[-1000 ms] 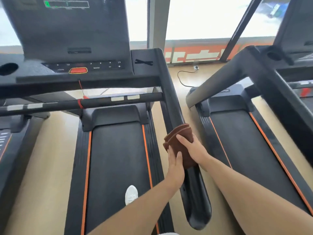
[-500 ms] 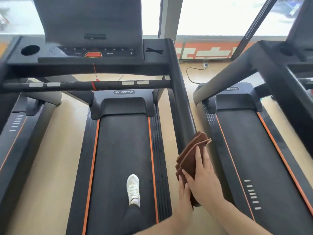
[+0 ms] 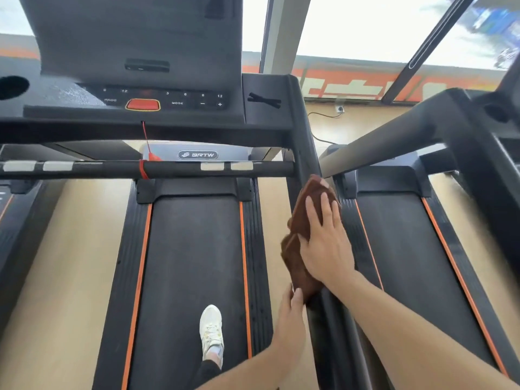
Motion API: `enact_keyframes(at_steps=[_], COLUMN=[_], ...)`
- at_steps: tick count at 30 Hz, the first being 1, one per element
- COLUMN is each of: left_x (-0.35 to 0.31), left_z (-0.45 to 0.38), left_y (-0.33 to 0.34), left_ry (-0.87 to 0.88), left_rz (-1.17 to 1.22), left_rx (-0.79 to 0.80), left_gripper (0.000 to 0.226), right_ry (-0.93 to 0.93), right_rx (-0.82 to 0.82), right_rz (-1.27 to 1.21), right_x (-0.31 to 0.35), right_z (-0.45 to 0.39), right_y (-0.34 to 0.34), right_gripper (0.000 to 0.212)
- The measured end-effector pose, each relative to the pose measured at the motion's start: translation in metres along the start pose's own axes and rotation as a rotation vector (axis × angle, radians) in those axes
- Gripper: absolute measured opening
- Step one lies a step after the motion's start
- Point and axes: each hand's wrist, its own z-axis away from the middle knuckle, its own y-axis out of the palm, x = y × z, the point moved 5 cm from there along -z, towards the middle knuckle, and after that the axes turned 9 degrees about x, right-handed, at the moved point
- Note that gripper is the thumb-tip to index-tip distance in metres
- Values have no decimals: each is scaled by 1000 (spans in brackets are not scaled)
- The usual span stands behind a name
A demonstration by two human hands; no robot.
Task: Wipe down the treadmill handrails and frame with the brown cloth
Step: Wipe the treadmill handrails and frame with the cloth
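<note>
I press my right hand (image 3: 326, 243) flat, fingers straight, on the one brown cloth (image 3: 302, 220) so its folds wrap the right handrail (image 3: 332, 319), while my left hand (image 3: 291, 311) touches the cloth's lower end with loosely bent fingers to steady it. I count three treadmills, one cloth, one white shoe (image 3: 211, 330) on the belt

A pale wooden floor (image 3: 64, 277) carries three black treadmills set side by side. The middle treadmill (image 3: 194, 263) has orange stripes along its belt, and a white shoe (image 3: 211, 330) stands on that belt. A second treadmill (image 3: 408, 249) stands just to the right, a third (image 3: 17, 220) at the left edge. A black cable (image 3: 323, 119) trails across the floor near the window wall.
</note>
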Motion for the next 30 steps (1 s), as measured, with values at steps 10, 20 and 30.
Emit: enact_keyframes(at_steps=[10, 20, 30], left_x=[-59, -71, -27], left_z=[-75, -47, 14], left_y=[-89, -130, -75], left_ry=[-88, 41, 88], left_rz=[125, -246, -411], left_rx=[-65, 8, 99], left_gripper=[16, 36, 20], right_ry=[277, 352, 645], right_rx=[-11, 85, 165], right_rz=[-300, -780, -1350], right_x=[16, -5, -44], right_z=[-169, -186, 30], right_y=[-63, -74, -6], right_gripper=[77, 68, 59])
